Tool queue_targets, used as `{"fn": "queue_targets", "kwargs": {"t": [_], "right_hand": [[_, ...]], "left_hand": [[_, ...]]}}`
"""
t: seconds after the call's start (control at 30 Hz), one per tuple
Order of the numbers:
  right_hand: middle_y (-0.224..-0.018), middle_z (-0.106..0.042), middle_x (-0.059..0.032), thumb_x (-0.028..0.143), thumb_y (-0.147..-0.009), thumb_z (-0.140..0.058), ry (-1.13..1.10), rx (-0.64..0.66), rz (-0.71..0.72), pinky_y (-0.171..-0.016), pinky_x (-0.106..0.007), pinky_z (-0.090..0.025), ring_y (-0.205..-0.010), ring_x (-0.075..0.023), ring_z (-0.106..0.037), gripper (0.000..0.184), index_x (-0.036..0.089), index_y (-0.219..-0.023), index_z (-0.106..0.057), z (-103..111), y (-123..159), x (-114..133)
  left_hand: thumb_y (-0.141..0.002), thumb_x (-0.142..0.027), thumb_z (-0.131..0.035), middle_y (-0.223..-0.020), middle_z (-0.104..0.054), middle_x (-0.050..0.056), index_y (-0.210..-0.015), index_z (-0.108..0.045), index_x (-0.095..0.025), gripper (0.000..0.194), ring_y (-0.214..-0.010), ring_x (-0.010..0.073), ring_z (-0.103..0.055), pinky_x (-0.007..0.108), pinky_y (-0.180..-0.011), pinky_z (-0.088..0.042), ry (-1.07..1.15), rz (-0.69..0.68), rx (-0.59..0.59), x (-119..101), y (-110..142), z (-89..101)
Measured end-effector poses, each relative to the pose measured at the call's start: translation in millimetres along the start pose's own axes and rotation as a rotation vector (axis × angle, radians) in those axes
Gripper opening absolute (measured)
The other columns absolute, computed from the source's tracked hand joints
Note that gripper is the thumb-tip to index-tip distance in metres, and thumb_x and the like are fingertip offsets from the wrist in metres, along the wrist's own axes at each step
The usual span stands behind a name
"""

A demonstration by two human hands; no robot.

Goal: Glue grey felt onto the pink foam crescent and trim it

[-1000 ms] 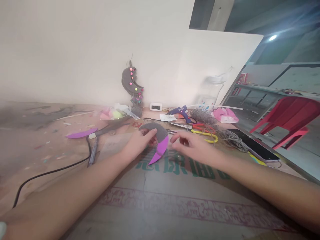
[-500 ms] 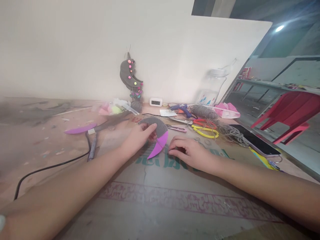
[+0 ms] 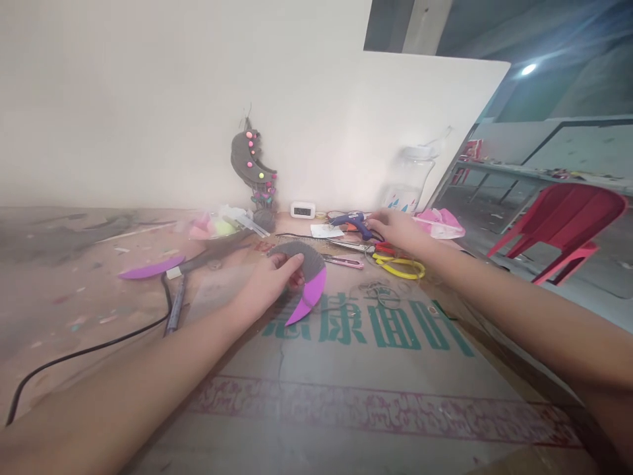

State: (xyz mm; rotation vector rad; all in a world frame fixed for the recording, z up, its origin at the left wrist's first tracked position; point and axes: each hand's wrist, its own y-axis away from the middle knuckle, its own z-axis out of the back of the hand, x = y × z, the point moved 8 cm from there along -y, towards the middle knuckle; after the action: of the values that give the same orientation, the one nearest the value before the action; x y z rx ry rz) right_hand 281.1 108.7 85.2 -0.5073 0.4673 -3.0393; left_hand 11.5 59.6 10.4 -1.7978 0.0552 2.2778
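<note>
The left hand pinches a moon shape by its inside curve. The moon is over the middle of the table, its purple tip pointing to seven o'clock. Gray yarn wraps its top part. The right hand is stretched out to the blue glue gun, at one o'clock from the moon. Its fingers are bent next to the gun, but I cannot tell if they grip it. From the moon, a little white clock sits at twelve, a yellow handle at three, big green letters at four and another purple piece at nine.
</note>
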Motion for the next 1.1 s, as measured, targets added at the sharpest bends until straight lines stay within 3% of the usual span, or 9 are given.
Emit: {"fn": "queue_targets", "kwargs": {"t": [0.13, 0.4, 0.5, 0.7, 1.1], "right_hand": [[-0.076, -0.070, -0.0079, 0.044, -0.088, -0.051, 0.055, 0.113, -0.061, -0.066, -0.028, -0.040, -0.072, -0.0204, -0.061, 0.035, 0.016, -0.089, -0.072, -24.4, -38.1, -27.0], [-0.078, -0.071, -0.0037, 0.038, -0.085, -0.057, -0.024, 0.212, -0.118, -0.065, -0.025, -0.043, -0.068, -0.0160, -0.061, 0.028, 0.017, -0.096, -0.073, -51.5, -52.5, -27.8], [-0.087, -0.072, -0.0054, 0.034, -0.086, -0.057, -0.070, 0.187, -0.093, -0.068, -0.026, -0.046, -0.072, -0.0164, -0.063, 0.029, 0.016, -0.105, -0.070, -59.5, -54.6, -23.8], [-0.116, -0.066, -0.0115, 0.020, -0.083, -0.060, -0.080, 0.044, 0.022, -0.087, -0.028, -0.045, -0.101, -0.0201, -0.062, 0.037, 0.013, -0.120, -0.060, -64.1, -57.8, -9.6], [-0.108, -0.069, -0.0102, 0.023, -0.083, -0.062, -0.045, 0.033, 0.083, -0.082, -0.029, -0.047, -0.091, -0.0182, -0.064, 0.037, 0.015, -0.119, -0.058, -59.6, -47.2, -21.1]], "left_hand": [[-0.080, -0.058, -0.054, -0.067, -0.065, 0.003, -0.070, -0.061, -0.016, 0.044, -0.062, 0.0161, -0.059, 0.029, -0.064, -0.044, 0.009, 0.004, 0.014, -1.2, 0.4, -1.6], [-0.079, -0.058, -0.055, -0.065, -0.065, 0.002, -0.069, -0.061, -0.016, 0.043, -0.060, 0.0155, -0.058, 0.028, -0.063, -0.043, 0.029, 0.030, 0.008, 1.4, 0.0, -1.8], [-0.079, -0.057, -0.055, -0.065, -0.065, 0.003, -0.067, -0.061, -0.016, 0.043, -0.061, 0.0150, -0.057, 0.027, -0.063, -0.043, 0.015, 0.030, 0.005, -0.4, 1.2, -1.8], [-0.079, -0.057, -0.056, -0.065, -0.064, 0.002, -0.068, -0.059, -0.016, 0.043, -0.060, 0.0142, -0.056, 0.027, -0.063, -0.043, 0.028, 0.030, 0.006, 0.4, 1.1, -1.7], [-0.078, -0.058, -0.056, -0.064, -0.064, 0.002, -0.068, -0.059, -0.016, 0.043, -0.059, 0.0142, -0.057, 0.027, -0.062, -0.043, 0.028, 0.034, 0.019, 2.5, -0.3, -3.6]]}}
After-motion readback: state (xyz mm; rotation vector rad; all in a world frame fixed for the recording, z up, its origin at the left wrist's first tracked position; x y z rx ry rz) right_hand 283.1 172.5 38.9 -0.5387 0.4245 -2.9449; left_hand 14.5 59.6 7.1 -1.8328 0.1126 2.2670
